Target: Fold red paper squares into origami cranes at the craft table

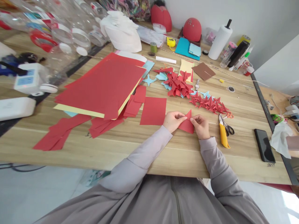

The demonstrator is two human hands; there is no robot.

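A small folded piece of red paper (187,125) with a pointed top lies between my two hands, low over the wooden table. My left hand (173,121) pinches its left side between thumb and fingers. On its right side, the thumb and fingers of my right hand (201,126) grip it. Just left of my left hand lies a flat red sheet (153,111). Behind my hands are a heap of folded red stars (178,84) and a row of folded red pieces (210,103), with light blue ones (149,80) among and beside them.
Large red sheets (100,84) and red strips (56,132) lie at the left, near plastic bottles (79,37). To the right are a yellow cutter (223,136), scissors (230,129) and a phone (264,145). Another person's arm (293,143) shows at the right edge.
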